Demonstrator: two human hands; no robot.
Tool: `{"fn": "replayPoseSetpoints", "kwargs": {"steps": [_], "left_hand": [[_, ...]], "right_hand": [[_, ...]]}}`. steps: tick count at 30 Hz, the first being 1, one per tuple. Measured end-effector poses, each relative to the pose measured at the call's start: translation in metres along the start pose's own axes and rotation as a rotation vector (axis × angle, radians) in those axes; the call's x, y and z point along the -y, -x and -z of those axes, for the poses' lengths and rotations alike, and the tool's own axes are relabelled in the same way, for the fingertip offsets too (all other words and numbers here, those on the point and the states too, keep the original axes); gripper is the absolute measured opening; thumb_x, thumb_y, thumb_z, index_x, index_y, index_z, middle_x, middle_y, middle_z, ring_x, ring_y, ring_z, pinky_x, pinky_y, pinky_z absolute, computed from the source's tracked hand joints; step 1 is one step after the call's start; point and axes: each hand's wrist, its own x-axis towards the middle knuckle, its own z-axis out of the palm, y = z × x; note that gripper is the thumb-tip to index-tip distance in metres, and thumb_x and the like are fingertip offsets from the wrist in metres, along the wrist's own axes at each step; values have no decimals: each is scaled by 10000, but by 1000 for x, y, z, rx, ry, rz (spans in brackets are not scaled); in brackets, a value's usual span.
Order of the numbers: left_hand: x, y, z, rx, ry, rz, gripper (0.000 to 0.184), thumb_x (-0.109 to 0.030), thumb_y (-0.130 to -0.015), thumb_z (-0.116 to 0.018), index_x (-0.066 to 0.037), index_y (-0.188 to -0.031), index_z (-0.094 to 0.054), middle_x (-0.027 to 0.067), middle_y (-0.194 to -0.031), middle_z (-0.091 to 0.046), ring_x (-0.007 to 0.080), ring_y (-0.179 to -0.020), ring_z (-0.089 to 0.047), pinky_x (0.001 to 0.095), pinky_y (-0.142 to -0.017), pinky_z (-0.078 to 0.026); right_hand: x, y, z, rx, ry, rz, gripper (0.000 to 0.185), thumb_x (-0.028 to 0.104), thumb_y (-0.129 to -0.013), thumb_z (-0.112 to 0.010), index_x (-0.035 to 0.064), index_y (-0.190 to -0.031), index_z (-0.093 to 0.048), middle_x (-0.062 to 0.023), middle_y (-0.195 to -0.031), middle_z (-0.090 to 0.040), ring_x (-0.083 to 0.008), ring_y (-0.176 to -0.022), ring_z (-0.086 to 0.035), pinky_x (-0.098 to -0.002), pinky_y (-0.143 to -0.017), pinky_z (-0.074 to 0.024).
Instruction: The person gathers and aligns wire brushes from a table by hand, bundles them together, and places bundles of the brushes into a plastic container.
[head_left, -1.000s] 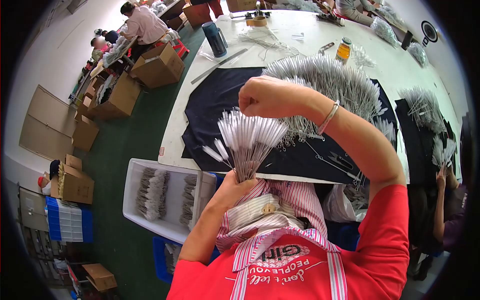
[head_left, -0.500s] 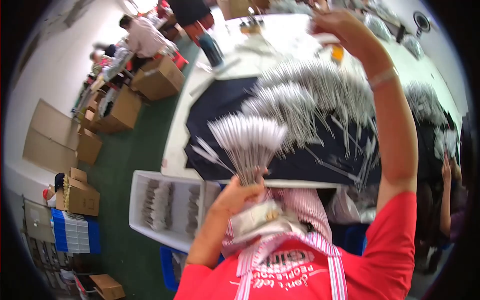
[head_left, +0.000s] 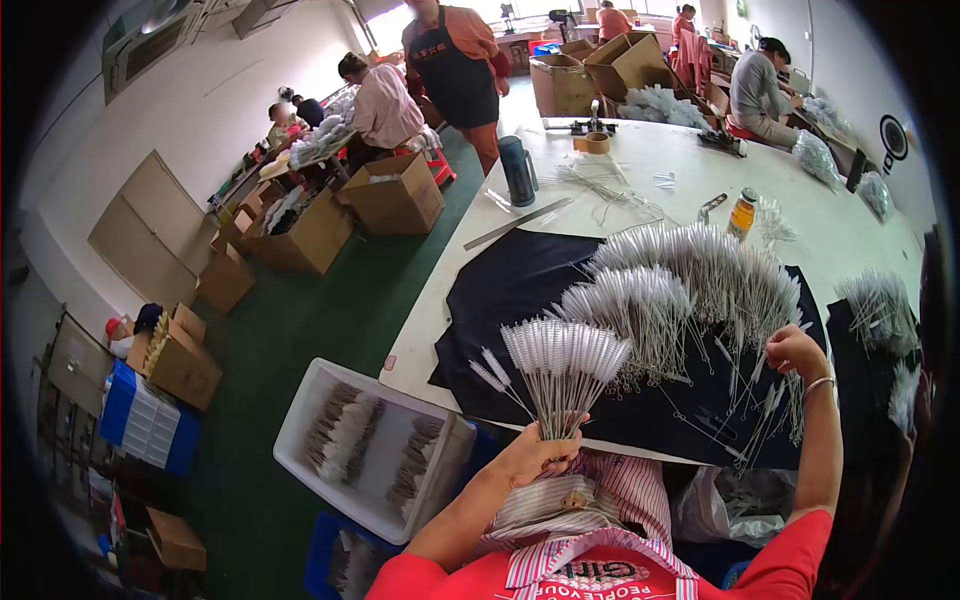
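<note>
In the head view, my left hand (head_left: 545, 452) is wrapped round the wire stems of a fanned bunch of small white-bristled tube brushes (head_left: 565, 365), bristles upward. A couple of brushes stick out to the left of that bunch. My right hand (head_left: 796, 352) is at the right end of the brush pile (head_left: 690, 270), fingers curled together. What it pinches, if anything, cannot be made out. Loose brushes (head_left: 770, 405) lie just below it, on the dark cloth (head_left: 500, 290) that covers part of the white table.
A white bin (head_left: 290, 430) with bundled brushes stands left of the table (head_left: 420, 355). On the table are a dark bottle (head_left: 517, 172), a metal ruler (head_left: 515, 224), a roll of tape (head_left: 592, 143) and an orange-yellow bottle (head_left: 741, 213). A person in an apron (head_left: 452, 70) stands beyond; others sit working.
My right hand has come down from its raised position to the right end of the pile. My left hand still grips the bunch. The view has tilted up, showing more of the room.
</note>
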Motion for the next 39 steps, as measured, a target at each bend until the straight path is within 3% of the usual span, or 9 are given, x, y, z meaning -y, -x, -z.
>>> {"fn": "replayPoseSetpoints", "kwargs": {"steps": [5, 7, 13, 17, 18, 22, 26, 31, 39], "left_hand": [[-1, 1, -6, 2, -4, -11, 455, -57, -813, -632, -49, -1232, -453, 19, -779, -509, 84, -626, -457, 200, -467, -328], [-2, 0, -8, 52, 35, -73, 448, -69, -815, -641, -45, -1223, -458, 20, -760, -515, 88, -619, -475, 198, -460, -330], [-10, -12, -43, -24, 65, -207, 450, -34, -809, -627, -36, -1228, -461, 24, -758, -538, 93, -583, -501, 196, -447, -337], [0, -19, -34, 34, -52, -226, 254, 4, -802, -602, -27, -1045, -532, 30, -778, -553, 85, -588, -506, 201, -453, -364], [-1, -18, -38, -10, -29, -267, 186, 20, -793, -598, -28, -962, -536, 30, -783, -554, 90, -585, -509, 202, -457, -368], [4, -15, -30, -71, 41, -277, 348, 46, -782, -587, -42, -1110, -509, 44, -864, -559, 107, -622, -524, 205, -469, -379], [5, -9, -31, -82, 127, -351, 573, 65, -778, -580, -69, -1300, -386, 63, -931, -571, 117, -669, -540, 209, -472, -385], [11, -14, -29, -190, 158, -366, 496, 69, -764, -587, -85, -1217, -453, 48, -917, -587, 115, -700, -563, 190, -470, -376], [-6, -7, -43, -273, 82, -240, 469, 35, -747, -602, -105, -1177, -478, 60, -929, -610, 109, -684, -567, 192, -477, -387]], "right_hand": [[-12, -23, -9, -223, -22, 159, 190, 171, -763, -617, -19, -769, -616, -50, -620, -592, -129, -523, -567, -262, -447, -427], [22, -7, -36, -512, 246, 616, 210, 164, -766, -645, -40, -815, -631, -63, -629, -598, -122, -547, -570, -248, -470, -430], [107, 75, -169, 425, -477, 569, 474, 121, -798, -664, -73, -1190, -482, -82, -914, -618, -131, -825, -588, -268, -771, -487], [127, 80, -235, 465, -935, 558, 374, 191, -801, -681, -19, -1070, -527, -66, -918, -606, -130, -807, -593, -271, -739, -483], [132, 80, -239, 460, -958, 559, 226, 156, -856, -614, -11, -993, -548, -43, -821, -600, -91, -703, -569, -235, -580, -475], [140, 78, -256, 384, -926, 564, 174, 163, -913, -525, 6, -970, -575, -61, -768, -619, -95, -599, -556, -225, -472, -439], [150, 87, -249, 460, -934, 452, 246, 195, -910, -531, -7, -1035, -594, -29, -788, -620, -92, -682, -575, -210, -632, -441], [141, 73, -256, 273, -876, 538, 290, 117, -863, -566, -40, -1106, -559, -40, -835, -613, -99, -700, -575, -215, -649, -462], [140, 79, -256, 471, -1106, 456, 115, 107, -802, -664, 72, -807, -555, 21, -768, -536, -59, -666, -519, -194, -614, -435]]}}
